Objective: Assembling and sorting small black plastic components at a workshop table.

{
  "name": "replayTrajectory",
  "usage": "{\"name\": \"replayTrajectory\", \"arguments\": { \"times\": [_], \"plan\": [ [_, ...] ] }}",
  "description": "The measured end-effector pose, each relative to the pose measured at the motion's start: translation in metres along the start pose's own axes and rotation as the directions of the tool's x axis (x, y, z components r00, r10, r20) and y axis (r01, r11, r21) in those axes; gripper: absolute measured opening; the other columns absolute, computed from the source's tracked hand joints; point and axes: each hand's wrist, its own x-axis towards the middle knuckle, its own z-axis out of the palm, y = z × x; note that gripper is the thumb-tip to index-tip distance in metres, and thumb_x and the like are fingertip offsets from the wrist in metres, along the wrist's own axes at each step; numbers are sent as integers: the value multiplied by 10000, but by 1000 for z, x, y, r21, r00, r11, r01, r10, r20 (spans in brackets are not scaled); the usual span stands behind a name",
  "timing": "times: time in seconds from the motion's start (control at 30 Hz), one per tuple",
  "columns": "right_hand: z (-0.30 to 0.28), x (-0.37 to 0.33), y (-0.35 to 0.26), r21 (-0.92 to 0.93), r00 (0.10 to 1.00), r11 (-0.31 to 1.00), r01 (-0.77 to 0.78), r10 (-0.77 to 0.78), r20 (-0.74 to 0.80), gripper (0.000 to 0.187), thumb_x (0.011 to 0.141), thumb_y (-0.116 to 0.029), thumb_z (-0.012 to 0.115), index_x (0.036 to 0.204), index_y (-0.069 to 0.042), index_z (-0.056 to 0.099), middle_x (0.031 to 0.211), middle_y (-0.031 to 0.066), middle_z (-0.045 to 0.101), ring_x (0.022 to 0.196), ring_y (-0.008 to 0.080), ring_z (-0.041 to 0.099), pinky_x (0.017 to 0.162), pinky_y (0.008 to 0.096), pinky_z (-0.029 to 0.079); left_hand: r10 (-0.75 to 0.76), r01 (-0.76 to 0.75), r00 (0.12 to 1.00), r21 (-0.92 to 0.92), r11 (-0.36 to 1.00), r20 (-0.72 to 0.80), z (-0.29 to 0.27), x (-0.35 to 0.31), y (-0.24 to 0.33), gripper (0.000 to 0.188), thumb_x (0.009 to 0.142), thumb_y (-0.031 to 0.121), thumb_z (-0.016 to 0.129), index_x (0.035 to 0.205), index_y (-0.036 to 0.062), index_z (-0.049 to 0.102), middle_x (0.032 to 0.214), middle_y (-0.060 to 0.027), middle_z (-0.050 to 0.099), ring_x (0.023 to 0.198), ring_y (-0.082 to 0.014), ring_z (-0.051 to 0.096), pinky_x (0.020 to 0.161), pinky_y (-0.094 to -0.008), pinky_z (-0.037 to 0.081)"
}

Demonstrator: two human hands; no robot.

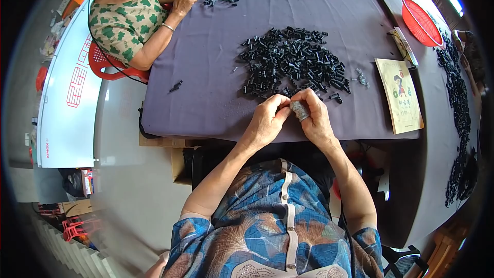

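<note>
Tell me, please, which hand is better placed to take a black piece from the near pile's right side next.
Probably the right hand: it is nearer that side of the near pile, while the left hand lies further left. The grey thing at the right hand might hinder it.

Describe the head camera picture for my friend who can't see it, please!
A left hand and a right hand are close together before a pile of small black pieces on a purple tablecloth, with something grey at the right hand. A yellowish booklet lies to the right; another person sits at upper left.
</note>
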Motion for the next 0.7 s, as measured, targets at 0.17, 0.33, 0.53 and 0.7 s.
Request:
{"name": "replayTrajectory", "arguments": {
  "times": [0.17, 0.33, 0.53, 0.7],
  "plan": [
    [1, 0, 0, -17, 1000, 1000, 10, -10, 18, 242, 731, 123, 548, 932, -12, 535, 863, 128, 572, 792, 287, 589, 693, 331, 473, 5, -3, 998, 20, 1000, -61, 3, -4, 4, 170, 854, 14, 581, 1020, -20, 577, 879, -147, 662, 798, -205, 644, 717, -307, 507],
    [-4, 2, -6, 5, 997, 1000, -2, 1, 83, 267, 687, 144, 538, 913, 2, 530, 848, 139, 576, 793, 309, 596, 693, 345, 478, -35, 39, 997, 59, 997, -64, 10, -5, 7, 199, 827, -38, 566, 1025, -28, 566, 873, -131, 677, 822, -140, 644, 726, -288, 512],
    [-1, 2, -4, -34, 992, 995, 97, -94, 82, 291, 657, 152, 532, 910, 8, 518, 837, 154, 561, 771, 339, 584, 675, 355, 480, 15, -14, 996, 15, 1000, -92, 10, -7, 4, 166, 845, -32, 563, 1010, -15, 551, 835, -86, 672, 738, -103, 614, 656, -258, 498],
    [-1, 2, -7, -21, 996, 998, 57, -55, 64, 289, 683, 151, 527, 932, 5, 510, 832, 155, 558, 769, 342, 582, 673, 355, 477, -32, 33, 997, 20, 999, -73, 9, -4, 4, 103, 867, 0, 568, 967, -4, 543, 766, -58, 654, 578, -59, 531, 514, -232, 443]
  ]
}}
